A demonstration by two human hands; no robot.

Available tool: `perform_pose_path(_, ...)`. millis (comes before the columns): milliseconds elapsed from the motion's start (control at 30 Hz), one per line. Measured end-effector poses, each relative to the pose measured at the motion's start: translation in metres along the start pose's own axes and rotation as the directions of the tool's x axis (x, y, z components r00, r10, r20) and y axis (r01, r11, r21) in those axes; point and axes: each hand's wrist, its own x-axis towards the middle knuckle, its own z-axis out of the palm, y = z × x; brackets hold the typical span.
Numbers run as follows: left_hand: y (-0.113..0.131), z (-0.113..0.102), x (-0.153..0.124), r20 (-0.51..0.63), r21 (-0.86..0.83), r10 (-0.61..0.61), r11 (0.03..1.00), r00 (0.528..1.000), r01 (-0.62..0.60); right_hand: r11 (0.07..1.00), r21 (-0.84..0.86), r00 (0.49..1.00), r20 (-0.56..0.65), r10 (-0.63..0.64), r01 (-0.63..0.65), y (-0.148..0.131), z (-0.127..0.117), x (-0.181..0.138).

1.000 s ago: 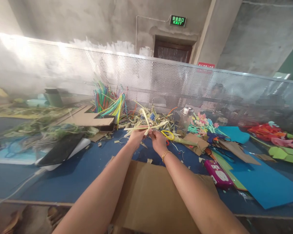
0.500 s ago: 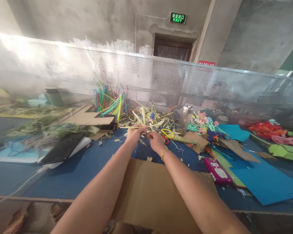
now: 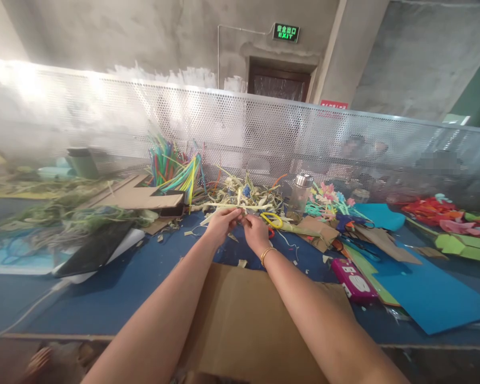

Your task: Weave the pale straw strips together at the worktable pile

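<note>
My left hand [image 3: 222, 226] and my right hand [image 3: 256, 232] meet at the fingertips above the middle of the blue table. Both are closed in a pinch. Thin pale yellow strips [image 3: 256, 206] stick out to both sides and upward from the left fingers, forming a cross-like shape. What the right fingers pinch is too small to make out, though they touch the base of the strips. Right behind lies a heap of pale, dry-looking strips [image 3: 264, 193] with a small blue bit in it. A yellow loop [image 3: 272, 220] lies close to my right hand.
A brown cardboard sheet [image 3: 252, 320] lies under my forearms. At the back stand a clear bottle [image 3: 301, 197] and a bundle of coloured stems [image 3: 164, 165]. Blue sheets [image 3: 432, 293] and a purple pack [image 3: 354, 281] are at right, a black tablet-like slab [image 3: 96, 250] at left.
My right hand has come up against the left fingertips. The strips have swung from slanting upward to a flatter, cross-like position. The whole view has shifted slightly.
</note>
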Motion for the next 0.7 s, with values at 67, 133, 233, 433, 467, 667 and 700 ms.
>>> perform_pose_path(67, -0.001, -0.002, 0.002, -0.007, 0.002, 0.015, 1.0, 1.0, -0.015, 0.998, 0.059, 1.0, -0.005, -0.006, 0.006, -0.001, -0.001, 0.0)
perform_pose_path(133, -0.002, -0.003, 0.003, -0.008, 0.012, 0.034, 0.999, 0.999, -0.034, 0.985, 0.174, 0.999, -0.033, 0.018, -0.011, -0.003, -0.002, 0.0)
perform_pose_path(233, -0.003, -0.003, 0.003, 0.0, 0.077, 0.07, 0.995, 0.998, -0.07, 0.886, 0.458, 0.99, -0.074, 0.123, -0.076, -0.008, -0.002, 0.003)
perform_pose_path(433, 0.003, 0.003, -0.001, -0.006, 0.122, 0.074, 0.99, 0.997, -0.073, 0.505, 0.851, 0.938, -0.043, 0.345, -0.147, -0.015, -0.002, 0.012)
perform_pose_path(467, 0.004, 0.004, -0.002, 0.018, 0.078, 0.046, 0.996, 0.999, -0.047, 0.462, 0.87, 0.923, -0.02, 0.384, -0.173, -0.014, -0.002, 0.013)
perform_pose_path(667, 0.006, 0.006, -0.006, 0.151, -0.064, -0.188, 0.978, 0.97, 0.2, 0.411, 0.874, 0.906, 0.074, 0.417, -0.261, -0.005, -0.004, 0.014)
perform_pose_path(700, 0.004, 0.005, -0.006, 0.151, -0.034, -0.183, 0.981, 0.972, 0.19, 0.439, 0.861, 0.919, 0.077, 0.387, -0.258, -0.004, -0.003, 0.014)
